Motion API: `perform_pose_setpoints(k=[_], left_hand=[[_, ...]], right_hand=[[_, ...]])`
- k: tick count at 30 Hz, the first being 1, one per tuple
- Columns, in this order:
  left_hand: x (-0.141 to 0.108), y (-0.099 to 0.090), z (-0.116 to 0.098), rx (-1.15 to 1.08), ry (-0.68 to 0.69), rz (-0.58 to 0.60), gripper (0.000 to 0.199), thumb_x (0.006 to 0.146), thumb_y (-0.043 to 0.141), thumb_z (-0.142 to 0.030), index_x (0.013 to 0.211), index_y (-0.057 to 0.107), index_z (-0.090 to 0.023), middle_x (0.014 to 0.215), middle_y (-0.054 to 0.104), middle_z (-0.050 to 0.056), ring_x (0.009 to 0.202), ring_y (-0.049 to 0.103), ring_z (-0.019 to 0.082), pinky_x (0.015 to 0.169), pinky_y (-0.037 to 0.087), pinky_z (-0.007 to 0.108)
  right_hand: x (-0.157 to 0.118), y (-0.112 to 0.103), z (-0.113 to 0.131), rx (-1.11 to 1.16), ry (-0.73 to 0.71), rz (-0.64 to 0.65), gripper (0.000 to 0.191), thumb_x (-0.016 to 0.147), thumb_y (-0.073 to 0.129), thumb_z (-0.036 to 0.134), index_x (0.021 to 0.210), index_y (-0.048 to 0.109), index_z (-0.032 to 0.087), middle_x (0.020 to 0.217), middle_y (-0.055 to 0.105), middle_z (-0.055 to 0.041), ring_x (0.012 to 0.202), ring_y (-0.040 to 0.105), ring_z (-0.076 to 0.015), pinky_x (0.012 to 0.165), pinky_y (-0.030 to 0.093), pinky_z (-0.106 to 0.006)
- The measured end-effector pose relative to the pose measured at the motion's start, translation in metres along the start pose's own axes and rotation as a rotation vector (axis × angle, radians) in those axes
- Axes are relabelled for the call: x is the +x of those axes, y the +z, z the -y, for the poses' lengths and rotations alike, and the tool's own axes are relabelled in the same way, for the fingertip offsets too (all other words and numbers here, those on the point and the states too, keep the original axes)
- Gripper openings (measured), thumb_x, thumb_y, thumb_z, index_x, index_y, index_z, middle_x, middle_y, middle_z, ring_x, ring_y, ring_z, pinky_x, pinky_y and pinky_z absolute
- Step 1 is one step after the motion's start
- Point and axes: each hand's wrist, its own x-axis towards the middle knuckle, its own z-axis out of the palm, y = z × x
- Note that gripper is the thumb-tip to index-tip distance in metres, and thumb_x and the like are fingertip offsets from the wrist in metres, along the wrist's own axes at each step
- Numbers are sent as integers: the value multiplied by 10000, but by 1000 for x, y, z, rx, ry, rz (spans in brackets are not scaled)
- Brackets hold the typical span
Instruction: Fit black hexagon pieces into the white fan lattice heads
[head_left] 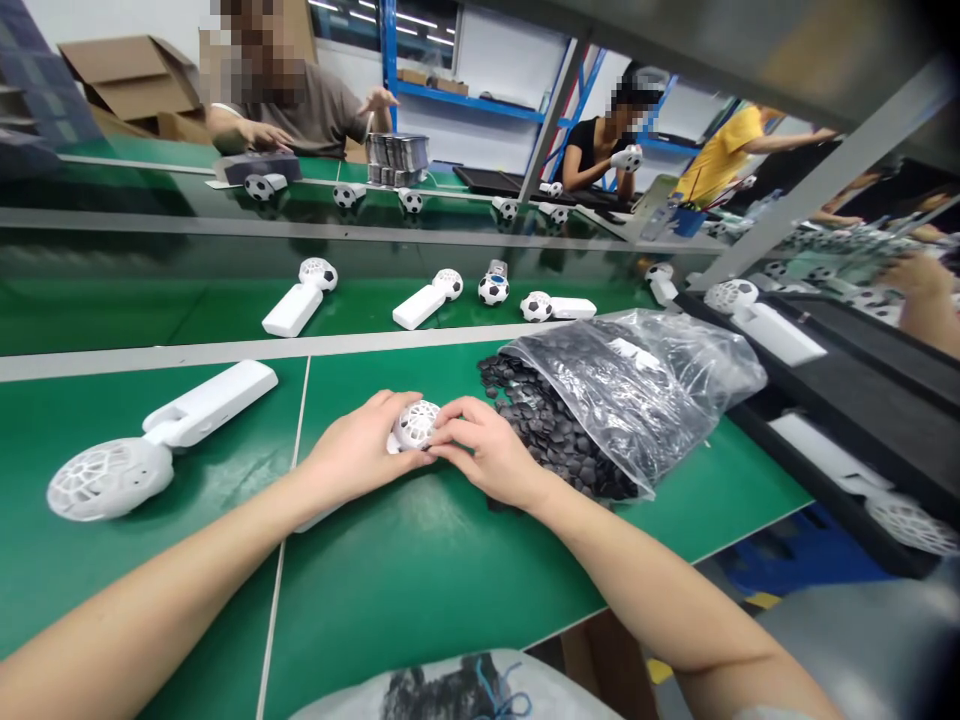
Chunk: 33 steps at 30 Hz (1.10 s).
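My left hand (367,445) is wrapped round a white device with a round lattice head (417,425); part of its white handle shows beneath my wrist. Against the right side of that head, the fingers of my right hand (487,450) are pinched together; whatever they hold is too small to make out. Just right of my right hand, many small black pieces (555,440) spill from a clear plastic bag (645,390). On the left of the green table lies another white device (210,405) with a lattice head.
Several white devices with black-and-white ball heads (493,288) lie on the green conveyor (187,300) beyond the table's pale edge strip. A black tray (847,370) holding white devices stands at right. Other people work across the line.
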Motion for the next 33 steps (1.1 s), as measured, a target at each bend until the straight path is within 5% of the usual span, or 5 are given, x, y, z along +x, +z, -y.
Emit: perform_pose_setpoints(k=[7, 18, 24, 29, 33], left_hand=[[0, -2, -2, -18, 11, -6, 544, 706, 571, -492, 1182, 458, -253, 1149, 533, 34, 963, 563, 248, 824, 440, 357], [2, 0, 0, -56, 11, -2, 490, 692, 586, -474, 1126, 472, -277, 1103, 538, 10, 890, 566, 218, 747, 449, 318], [0, 1, -2, 21, 90, 89, 557, 684, 557, -347, 1220, 419, -285, 1191, 528, 14, 967, 558, 235, 774, 442, 324], [4, -4, 2, 227, 254, 7, 603, 689, 414, -155, 1272, 421, -307, 1240, 536, 0, 1082, 488, 265, 856, 374, 401], [6, -6, 3, 303, 295, -53, 587, 707, 345, -87, 1236, 488, -300, 1176, 585, 12, 1047, 478, 269, 904, 326, 463]], right_hand=[[2, 6, -5, 303, 221, -39, 236, 743, 648, 223, 935, 515, 189, 1181, 490, -91, 1136, 459, -193, 885, 449, -331], [3, 7, -15, 373, 342, 41, 338, 767, 618, 310, 1058, 494, 189, 1086, 581, -49, 899, 577, -152, 670, 490, -252], [9, -29, -58, -232, 519, -69, 87, 800, 580, 190, 849, 644, 157, 880, 607, -58, 852, 550, -165, 810, 425, -309], [5, -35, -63, -493, 525, 161, 146, 813, 578, 253, 890, 676, 176, 895, 631, -84, 884, 540, -212, 784, 413, -313], [7, -24, -54, -636, 445, 207, 167, 835, 496, 178, 859, 654, 127, 870, 622, -140, 880, 527, -256, 768, 405, -350]])
